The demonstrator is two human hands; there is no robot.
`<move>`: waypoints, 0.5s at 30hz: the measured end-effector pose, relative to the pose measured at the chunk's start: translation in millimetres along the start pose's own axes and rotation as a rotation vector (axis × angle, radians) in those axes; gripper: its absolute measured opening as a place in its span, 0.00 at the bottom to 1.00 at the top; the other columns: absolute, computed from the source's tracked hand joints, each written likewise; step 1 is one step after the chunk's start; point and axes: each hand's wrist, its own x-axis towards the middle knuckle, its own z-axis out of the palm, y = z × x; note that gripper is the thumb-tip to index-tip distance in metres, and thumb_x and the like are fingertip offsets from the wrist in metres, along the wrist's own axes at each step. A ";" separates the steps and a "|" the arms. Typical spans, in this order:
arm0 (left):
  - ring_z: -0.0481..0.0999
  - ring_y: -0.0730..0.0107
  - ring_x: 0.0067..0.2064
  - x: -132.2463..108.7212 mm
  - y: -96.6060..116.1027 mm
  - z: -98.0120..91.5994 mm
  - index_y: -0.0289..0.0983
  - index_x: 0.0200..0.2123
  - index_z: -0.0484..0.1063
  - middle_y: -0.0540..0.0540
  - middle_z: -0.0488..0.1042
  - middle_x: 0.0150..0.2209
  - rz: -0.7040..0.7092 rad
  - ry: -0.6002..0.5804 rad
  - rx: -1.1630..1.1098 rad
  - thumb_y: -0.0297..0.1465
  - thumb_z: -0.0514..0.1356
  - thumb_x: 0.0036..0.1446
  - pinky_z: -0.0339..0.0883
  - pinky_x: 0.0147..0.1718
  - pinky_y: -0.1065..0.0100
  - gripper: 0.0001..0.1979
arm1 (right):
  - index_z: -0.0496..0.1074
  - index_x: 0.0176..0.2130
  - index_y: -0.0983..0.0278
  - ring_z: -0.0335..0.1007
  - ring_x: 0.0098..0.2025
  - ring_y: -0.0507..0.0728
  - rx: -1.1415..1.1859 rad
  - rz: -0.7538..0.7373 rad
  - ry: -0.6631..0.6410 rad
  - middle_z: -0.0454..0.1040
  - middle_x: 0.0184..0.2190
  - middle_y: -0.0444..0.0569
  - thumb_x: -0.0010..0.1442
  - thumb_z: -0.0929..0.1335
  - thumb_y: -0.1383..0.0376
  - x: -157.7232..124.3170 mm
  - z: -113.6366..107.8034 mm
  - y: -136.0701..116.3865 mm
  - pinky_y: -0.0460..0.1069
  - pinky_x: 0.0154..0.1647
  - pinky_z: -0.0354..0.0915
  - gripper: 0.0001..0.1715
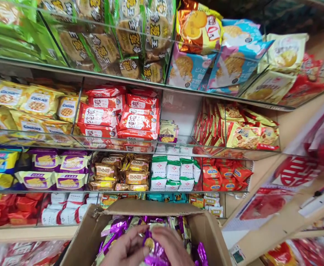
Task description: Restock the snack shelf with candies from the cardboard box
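A brown cardboard box [212,236] stands open at the bottom centre, holding many purple and cream snack packets [117,225]. Over the box, my left hand [128,245] and my right hand [169,244] come together, fingers curled round a purple packet [158,253] held between them. Part of that packet is hidden by the fingers. On the glass shelf above, a small stack of purple and cream packets [168,132] stands at the left side of a compartment, with bare white backing visible behind it.
Glass shelves [109,75] with dividers rise in front, filled with red packets [101,115], yellow cookie packets [38,99] and green-white packets [173,170]. Red decorations [264,203] hang at the right. Bagged goods [31,253] lie at the lower left.
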 end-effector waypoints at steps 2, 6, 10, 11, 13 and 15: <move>0.72 0.71 0.35 7.0 20.9 6.3 0.42 0.45 0.66 0.51 0.75 0.30 -0.007 0.102 -0.009 0.39 0.63 0.45 0.65 0.36 0.71 0.22 | 0.60 0.55 0.56 0.56 0.58 0.61 0.096 0.152 0.061 0.62 0.56 0.49 0.47 0.71 0.55 9.2 -11.3 -6.1 0.52 0.57 0.54 0.37; 0.70 0.78 0.30 18.7 46.9 11.9 0.42 0.45 0.66 0.56 0.74 0.26 0.012 0.171 -0.081 0.36 0.66 0.42 0.63 0.31 0.78 0.24 | 0.64 0.47 0.62 0.68 0.40 0.55 0.458 0.519 0.223 0.72 0.40 0.49 0.55 0.64 0.53 28.9 -17.0 -12.1 0.48 0.40 0.64 0.23; 0.74 0.76 0.35 19.0 53.3 14.2 0.41 0.43 0.68 0.53 0.78 0.32 -0.105 0.140 -0.290 0.34 0.65 0.44 0.66 0.38 0.76 0.21 | 0.66 0.32 0.62 0.63 0.26 0.50 0.760 0.611 0.379 0.67 0.24 0.40 0.54 0.64 0.51 40.9 -7.2 -10.7 0.43 0.27 0.60 0.16; 0.75 0.74 0.37 18.0 53.6 15.3 0.41 0.42 0.69 0.52 0.79 0.33 -0.138 0.147 -0.343 0.34 0.65 0.44 0.67 0.39 0.75 0.19 | 0.65 0.31 0.62 0.62 0.25 0.49 0.790 0.629 0.421 0.66 0.23 0.39 0.54 0.65 0.51 42.2 -5.1 -9.5 0.43 0.26 0.59 0.17; 0.76 0.71 0.38 16.3 53.5 18.5 0.41 0.42 0.70 0.51 0.79 0.35 -0.172 0.157 -0.406 0.34 0.65 0.45 0.68 0.38 0.73 0.18 | 0.64 0.30 0.62 0.60 0.24 0.49 0.778 0.636 0.470 0.64 0.22 0.39 0.53 0.64 0.50 42.7 -2.2 -7.1 0.43 0.26 0.58 0.17; 0.76 0.68 0.40 15.8 51.9 22.7 0.43 0.43 0.70 0.51 0.79 0.37 -0.181 0.180 -0.416 0.36 0.64 0.45 0.69 0.38 0.70 0.19 | 0.63 0.27 0.63 0.58 0.24 0.49 0.653 0.597 0.475 0.63 0.21 0.39 0.54 0.64 0.50 41.1 0.0 -5.8 0.43 0.26 0.57 0.19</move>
